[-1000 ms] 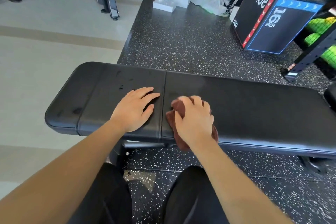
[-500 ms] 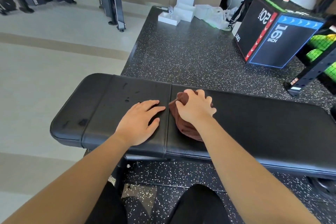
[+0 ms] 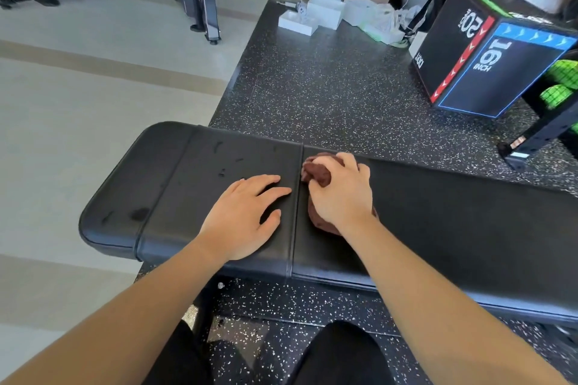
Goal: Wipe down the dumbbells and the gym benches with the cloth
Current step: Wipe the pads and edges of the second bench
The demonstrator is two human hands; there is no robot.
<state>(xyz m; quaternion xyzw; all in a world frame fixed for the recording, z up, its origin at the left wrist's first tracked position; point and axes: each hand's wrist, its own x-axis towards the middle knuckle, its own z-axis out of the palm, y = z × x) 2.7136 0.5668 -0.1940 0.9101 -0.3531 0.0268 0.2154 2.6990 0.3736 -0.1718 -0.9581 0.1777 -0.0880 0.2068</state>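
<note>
The speckled black rubber floor (image 3: 328, 87) is seen spread wide beneath everything, and across it the long black gym bench (image 3: 453, 222) is laid from left to right, its padding split by a seam near the middle. Off to the far right, a black plyo box (image 3: 488, 72) marked "16 INCH" is set on the rubber, well apart from the bench. On the shorter pad, left of the seam, the left hand (image 3: 240, 216) is pressed flat, fingers spread and nothing held. Just across the seam, the right hand (image 3: 341, 194) is closed down over a bunched reddish-brown cloth (image 3: 317, 173), which is pushed against the longer pad close to the bench's far edge. A few dark smudges (image 3: 222, 172) are left on the shorter pad, possibly damp marks, though that cannot be told for sure.
</note>
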